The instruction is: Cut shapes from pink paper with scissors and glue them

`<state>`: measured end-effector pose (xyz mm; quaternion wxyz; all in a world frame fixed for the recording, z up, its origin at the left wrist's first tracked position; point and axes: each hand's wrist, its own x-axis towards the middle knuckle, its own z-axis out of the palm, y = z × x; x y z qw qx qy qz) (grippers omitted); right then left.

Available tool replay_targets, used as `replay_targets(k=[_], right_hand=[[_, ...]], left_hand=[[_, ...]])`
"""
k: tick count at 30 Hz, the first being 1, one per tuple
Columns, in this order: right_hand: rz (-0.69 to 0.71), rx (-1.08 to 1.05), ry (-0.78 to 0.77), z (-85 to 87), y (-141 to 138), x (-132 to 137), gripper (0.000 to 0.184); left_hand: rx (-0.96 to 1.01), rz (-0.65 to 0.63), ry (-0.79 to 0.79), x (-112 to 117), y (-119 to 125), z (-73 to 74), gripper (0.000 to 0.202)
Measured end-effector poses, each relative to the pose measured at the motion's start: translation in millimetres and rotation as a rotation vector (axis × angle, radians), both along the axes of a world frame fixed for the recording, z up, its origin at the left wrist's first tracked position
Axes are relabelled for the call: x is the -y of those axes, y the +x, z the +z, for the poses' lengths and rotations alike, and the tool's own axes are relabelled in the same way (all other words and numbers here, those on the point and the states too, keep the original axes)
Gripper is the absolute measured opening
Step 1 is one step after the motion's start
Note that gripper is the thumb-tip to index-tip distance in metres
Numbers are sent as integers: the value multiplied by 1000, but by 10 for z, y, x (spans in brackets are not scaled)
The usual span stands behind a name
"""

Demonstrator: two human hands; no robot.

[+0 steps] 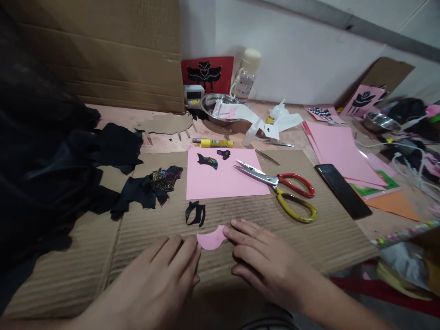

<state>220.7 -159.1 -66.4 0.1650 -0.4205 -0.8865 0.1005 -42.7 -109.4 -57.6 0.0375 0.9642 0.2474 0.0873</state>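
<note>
A small curved pink paper cutout lies on the cardboard sheet between my hands. My left hand has its fingers bent and together, the tips at the cutout's left end. Stretched fingers of my right hand rest on its right end, with the thumb apart. Just beyond is a black fabric scrap with holes cut in it. On a pink paper sheet are a black glittery cut shape and a smaller dark piece. Scissors with red and yellow handles lie partly over that sheet.
Black fabric and a glittery scrap are at the left. Behind are a glue stick, tweezers, a steel bowl and a bottle. A phone and pink sheets lie right.
</note>
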Motion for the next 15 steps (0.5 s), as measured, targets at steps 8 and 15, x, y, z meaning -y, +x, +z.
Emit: replay_targets(k=[8, 15], right_hand=[[-50, -53, -57, 11, -13, 56, 19], [-113, -98, 84, -18, -194, 3, 24]], left_hand=[[-5, -56, 126, -67, 60, -11, 39], [-49, -88, 67, -73, 86, 25, 40]])
